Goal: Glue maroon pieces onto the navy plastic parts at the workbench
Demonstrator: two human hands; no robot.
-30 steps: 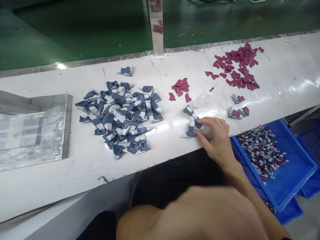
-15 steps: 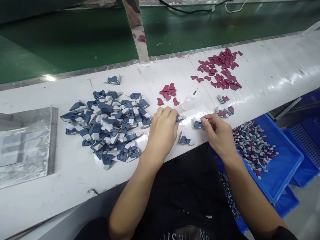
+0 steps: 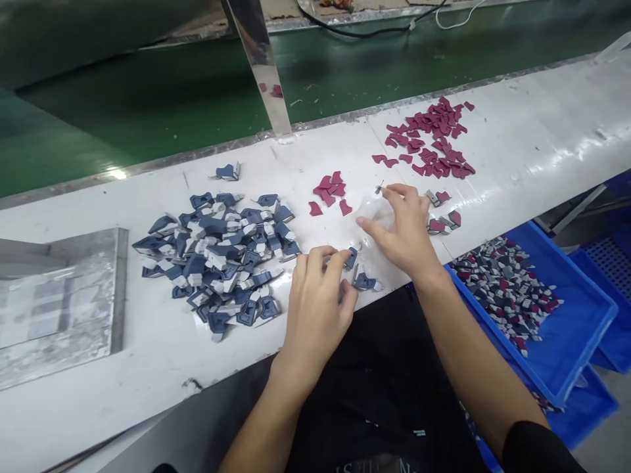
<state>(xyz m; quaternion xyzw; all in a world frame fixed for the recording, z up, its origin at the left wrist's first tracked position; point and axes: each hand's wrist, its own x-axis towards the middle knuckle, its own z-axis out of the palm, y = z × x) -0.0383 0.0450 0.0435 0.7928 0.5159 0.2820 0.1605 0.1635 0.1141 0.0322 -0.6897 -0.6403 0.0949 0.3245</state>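
Note:
My left hand [image 3: 319,289] rests over the table with curled fingers and the thumb held apart. Its index fingertip is at a small blue-and-grey plastic piece [image 3: 351,257]; whether it presses on it I cannot tell. Close to the thumb lies another blue-and-grey piece [image 3: 365,281]. My right hand [image 3: 405,230] reaches over a translucent bottle [image 3: 369,207] with a thin needle tip [image 3: 379,188]. Thumb and index finger are spread on either side of the bottle, which lies on the table. Maroon curved pieces [image 3: 329,188] lie beyond my left hand.
A large pile of blue-and-grey pieces [image 3: 221,256] covers the table on the left, beside a metal plate [image 3: 118,289]. More maroon pieces [image 3: 438,131] are spread at the back right. Several assembled pieces [image 3: 444,222] sit near my right wrist. Below stands a filled blue bin [image 3: 586,341].
My right hand has left the blue-and-grey piece and moved up and left to the bottle, its fingers spreading. My left hand has come slightly nearer the table's front edge. The view has shifted slightly.

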